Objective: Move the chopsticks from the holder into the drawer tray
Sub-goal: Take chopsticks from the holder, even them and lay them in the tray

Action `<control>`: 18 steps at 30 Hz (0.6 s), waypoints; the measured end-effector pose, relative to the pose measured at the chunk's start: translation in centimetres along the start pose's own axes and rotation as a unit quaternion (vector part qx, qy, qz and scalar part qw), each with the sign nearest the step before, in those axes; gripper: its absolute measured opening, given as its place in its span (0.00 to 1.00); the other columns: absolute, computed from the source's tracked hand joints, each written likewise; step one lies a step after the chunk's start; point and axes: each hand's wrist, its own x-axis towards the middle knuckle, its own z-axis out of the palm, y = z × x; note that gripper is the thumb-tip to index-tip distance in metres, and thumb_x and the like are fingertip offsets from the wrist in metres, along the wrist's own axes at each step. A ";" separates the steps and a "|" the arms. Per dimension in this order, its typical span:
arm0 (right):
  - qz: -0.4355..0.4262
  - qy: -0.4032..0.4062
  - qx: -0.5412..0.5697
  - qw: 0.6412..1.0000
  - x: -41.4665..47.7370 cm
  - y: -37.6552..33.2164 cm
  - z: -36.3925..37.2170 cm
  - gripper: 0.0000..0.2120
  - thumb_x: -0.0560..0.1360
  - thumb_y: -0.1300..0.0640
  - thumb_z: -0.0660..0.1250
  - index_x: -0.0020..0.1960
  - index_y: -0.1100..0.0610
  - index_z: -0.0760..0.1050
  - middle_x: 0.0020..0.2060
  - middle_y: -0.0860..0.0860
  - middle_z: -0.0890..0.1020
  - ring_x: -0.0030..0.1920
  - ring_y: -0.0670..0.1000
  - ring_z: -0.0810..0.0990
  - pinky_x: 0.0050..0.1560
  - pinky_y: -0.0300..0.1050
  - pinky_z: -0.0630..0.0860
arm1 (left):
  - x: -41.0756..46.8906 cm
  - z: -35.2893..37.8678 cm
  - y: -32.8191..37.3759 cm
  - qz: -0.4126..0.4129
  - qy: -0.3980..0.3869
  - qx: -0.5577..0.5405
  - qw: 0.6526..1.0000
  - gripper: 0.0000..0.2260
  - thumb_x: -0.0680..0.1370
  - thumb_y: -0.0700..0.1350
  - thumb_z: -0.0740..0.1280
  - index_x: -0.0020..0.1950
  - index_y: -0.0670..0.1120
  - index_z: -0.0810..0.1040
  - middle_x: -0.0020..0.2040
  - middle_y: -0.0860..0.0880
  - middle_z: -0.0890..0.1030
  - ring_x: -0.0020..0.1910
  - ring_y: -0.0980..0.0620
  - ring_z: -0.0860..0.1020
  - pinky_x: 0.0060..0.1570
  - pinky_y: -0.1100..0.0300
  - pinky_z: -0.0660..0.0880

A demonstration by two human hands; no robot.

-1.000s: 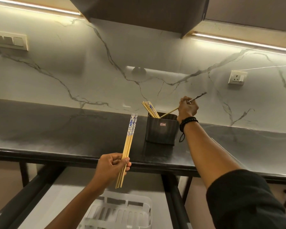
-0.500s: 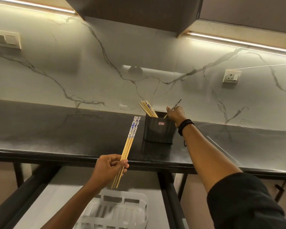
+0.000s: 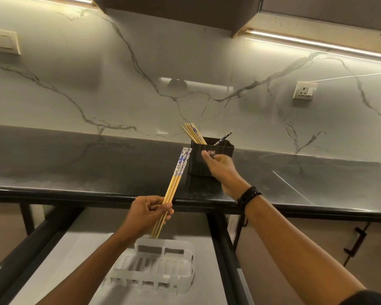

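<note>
Chopsticks (image 3: pixel 173 190) sit bundled in our left hand (image 3: pixel 149 213), over the white drawer tray (image 3: pixel 158 267). Our right hand (image 3: pixel 220 167), loosely open and empty, hovers before the black holder (image 3: pixel 211 158) on the surface (image 3: pixel 97 164); more chopsticks (image 3: pixel 193 133) inside it.

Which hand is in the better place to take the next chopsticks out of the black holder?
The right hand. It is empty and open, directly in front of the holder, where more chopsticks stand. The left hand is full, gripping a bundle above the white tray.
</note>
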 end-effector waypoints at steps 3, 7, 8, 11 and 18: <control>-0.021 -0.118 0.047 0.992 -3.0 0.6 1.4 0.15 0.77 0.43 0.65 0.54 0.53 0.78 0.50 0.56 0.83 0.54 0.53 0.82 0.57 0.48 0.79 | -0.3 0.0 0.1 -0.020 -0.028 -0.021 0.999 0.05 0.76 0.43 0.70 0.50 0.44 0.82 0.41 0.46 0.86 0.41 0.48 0.85 0.40 0.62 0.81; -0.028 -0.168 0.151 0.974 -4.4 1.8 2.8 0.12 0.78 0.52 0.65 0.58 0.57 0.75 0.51 0.55 0.85 0.52 0.51 0.85 0.48 0.41 0.82 | -0.8 0.0 0.0 -0.047 -0.081 -0.043 0.995 0.09 0.74 0.46 0.70 0.51 0.43 0.83 0.43 0.43 0.86 0.42 0.45 0.85 0.41 0.60 0.81; -0.021 -0.166 0.179 0.969 -4.5 2.0 2.9 0.12 0.79 0.54 0.65 0.59 0.58 0.75 0.51 0.54 0.86 0.52 0.51 0.85 0.47 0.41 0.82 | -0.8 0.0 0.0 -0.054 -0.093 -0.047 0.993 0.10 0.74 0.46 0.70 0.51 0.42 0.83 0.43 0.42 0.86 0.43 0.45 0.85 0.41 0.59 0.81; 0.001 -0.174 0.222 0.959 -4.5 2.7 2.6 0.13 0.79 0.57 0.65 0.62 0.60 0.74 0.50 0.54 0.86 0.52 0.52 0.85 0.47 0.43 0.82 | -0.9 -0.3 -0.1 -0.074 -0.125 -0.051 0.988 0.10 0.75 0.47 0.71 0.52 0.42 0.83 0.45 0.41 0.86 0.43 0.44 0.85 0.43 0.58 0.81; 0.005 -0.159 0.250 0.955 -4.5 4.0 1.3 0.10 0.77 0.59 0.67 0.58 0.59 0.77 0.49 0.56 0.86 0.52 0.53 0.85 0.46 0.44 0.83 | -0.8 0.4 -0.5 -0.046 -0.086 0.061 0.993 0.07 0.75 0.46 0.71 0.49 0.44 0.83 0.42 0.47 0.86 0.41 0.53 0.84 0.47 0.55 0.82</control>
